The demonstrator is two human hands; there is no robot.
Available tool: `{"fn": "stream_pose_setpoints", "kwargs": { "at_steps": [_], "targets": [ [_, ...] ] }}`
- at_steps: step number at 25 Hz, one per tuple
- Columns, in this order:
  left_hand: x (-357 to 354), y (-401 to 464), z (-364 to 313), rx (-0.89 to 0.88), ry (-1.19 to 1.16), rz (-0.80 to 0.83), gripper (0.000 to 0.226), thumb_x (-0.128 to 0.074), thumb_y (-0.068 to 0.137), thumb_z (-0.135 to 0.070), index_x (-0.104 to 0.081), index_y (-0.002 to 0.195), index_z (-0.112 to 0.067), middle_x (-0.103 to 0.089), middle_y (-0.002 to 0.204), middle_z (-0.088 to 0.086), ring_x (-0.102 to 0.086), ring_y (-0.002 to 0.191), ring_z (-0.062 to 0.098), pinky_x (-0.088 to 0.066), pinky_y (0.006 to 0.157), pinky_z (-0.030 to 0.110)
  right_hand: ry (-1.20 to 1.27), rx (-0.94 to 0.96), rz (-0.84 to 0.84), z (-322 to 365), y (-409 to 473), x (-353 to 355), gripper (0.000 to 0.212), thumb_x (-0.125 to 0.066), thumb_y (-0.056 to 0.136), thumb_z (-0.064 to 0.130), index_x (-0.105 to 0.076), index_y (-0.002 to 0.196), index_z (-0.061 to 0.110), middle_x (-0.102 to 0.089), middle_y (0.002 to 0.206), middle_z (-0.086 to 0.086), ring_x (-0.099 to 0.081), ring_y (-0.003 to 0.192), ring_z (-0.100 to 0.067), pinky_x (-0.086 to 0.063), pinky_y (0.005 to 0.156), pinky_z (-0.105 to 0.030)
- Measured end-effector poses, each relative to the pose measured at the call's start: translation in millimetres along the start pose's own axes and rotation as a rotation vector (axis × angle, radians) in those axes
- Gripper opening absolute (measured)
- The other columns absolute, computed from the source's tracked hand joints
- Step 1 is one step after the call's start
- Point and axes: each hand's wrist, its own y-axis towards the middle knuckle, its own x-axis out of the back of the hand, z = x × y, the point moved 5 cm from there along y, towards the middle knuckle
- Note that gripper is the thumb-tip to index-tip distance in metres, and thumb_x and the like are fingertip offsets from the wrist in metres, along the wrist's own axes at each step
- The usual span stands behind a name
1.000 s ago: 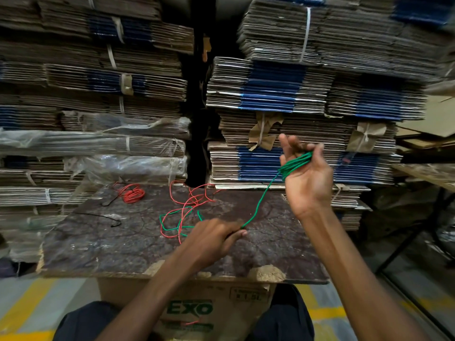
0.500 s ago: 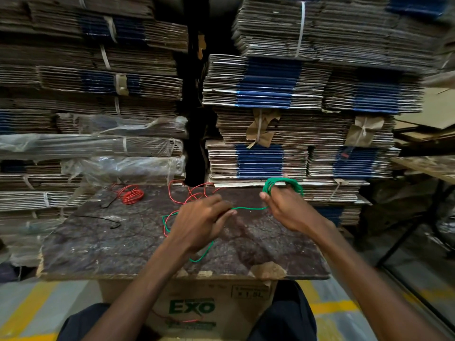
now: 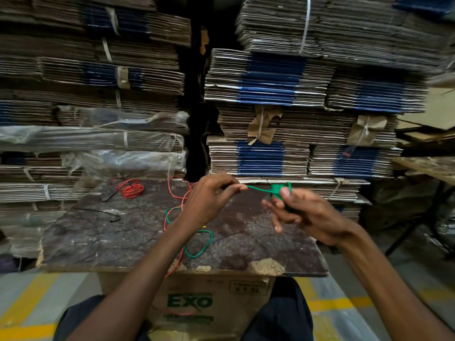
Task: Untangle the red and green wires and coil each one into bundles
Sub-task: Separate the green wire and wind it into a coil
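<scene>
- The right hand (image 3: 307, 212), right of centre in the frame, is gripping the green coil (image 3: 279, 190) between thumb and curled fingers, with two fingers sticking out loosely below it.
- The left hand (image 3: 209, 200), at centre, is pinching the green wire (image 3: 256, 188) where it is running taut into the coil.
- The loose remainder of the green wire is lying in a loop at lower centre on the board (image 3: 98, 237), crossing the red wire (image 3: 172, 193) near the left wrist.
- A finished red bundle (image 3: 131, 189) is sitting at the board's upper left.
- To do this wrap well, I judge the left hand should be feeding slack evenly while keeping light tension, and pausing where red and green are crossing so no snag gets pulled tight.
- The left forearm is hiding part of the tangle, so how the two wires are interlaced is unclear.
- The coil's turns are partly hidden by the thumb, and the red wire is dropping out of sight over the board's near edge.
</scene>
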Motion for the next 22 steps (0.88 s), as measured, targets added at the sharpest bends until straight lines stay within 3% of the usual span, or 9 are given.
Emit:
{"fn": "stream_pose_setpoints", "kwargs": {
  "at_steps": [3,6,10,14,18,22],
  "targets": [
    [-18,-9,6,0.097,-0.108,0.056,0.03,-0.056,0.088,-0.05,-0.068,0.072,-0.027,-0.058,0.056,0.005,-0.054,0.054,0.024,-0.044,0.054,0.041,0.405,0.126,-0.049,13,-1,3,0.032,-0.037,0.102,0.029,-0.052,0.079,0.011,-0.035,0.05,0.004,-0.051,0.055,-0.023,-0.037,0.112,-0.048],
    [-23,-18,9,0.123,-0.109,0.075,0.038,-0.051,0.089,-0.05,-0.071,0.077,-0.02,-0.058,0.055,0.006,-0.053,0.053,0.022,-0.043,0.056,0.038,0.721,0.234,-0.077,22,2,5,0.036,-0.033,0.104,0.032,-0.053,0.08,0.014,-0.038,0.05,0.006,-0.051,0.058,-0.017,-0.033,0.114,-0.049],
    [-25,-27,23,0.133,0.008,0.139,0.037,-0.046,0.092,-0.05,-0.064,0.076,-0.022,-0.056,0.057,-0.001,-0.05,0.053,0.01,-0.042,0.055,0.036,0.867,0.427,-0.225,41,8,11,0.045,-0.028,0.106,0.03,-0.062,0.078,0.017,-0.05,0.056,0.008,-0.065,0.072,-0.011,-0.031,0.114,-0.052],
    [-29,-47,32,0.169,0.078,0.193,0.033,-0.048,0.094,-0.047,-0.059,0.067,-0.03,-0.048,0.05,-0.009,-0.043,0.048,0.001,-0.037,0.051,0.031,0.857,0.571,-0.391,58,22,21,0.038,-0.032,0.104,0.028,-0.059,0.078,0.019,-0.062,0.07,0.007,-0.069,0.1,-0.02,-0.025,0.114,-0.052],
    [-34,-54,16,0.152,0.06,0.196,0.029,-0.054,0.095,-0.033,-0.055,0.067,-0.022,-0.054,0.055,-0.006,-0.046,0.051,0.004,-0.032,0.05,0.023,0.6,0.668,-0.53,54,41,25,0.032,-0.03,0.105,0.027,-0.053,0.085,0.015,-0.071,0.079,-0.004,-0.066,0.109,-0.03,-0.036,0.111,-0.043],
    [-30,-59,6,0.103,0.069,0.153,0.028,-0.052,0.094,-0.037,-0.056,0.073,-0.02,-0.057,0.06,-0.004,-0.048,0.053,0.005,-0.037,0.052,0.026,-0.261,0.618,-0.75,37,51,29,0.04,-0.026,0.107,0.024,-0.059,0.084,0.024,-0.072,0.09,-0.01,-0.06,0.12,-0.016,-0.039,0.106,-0.029]
  ]
}}
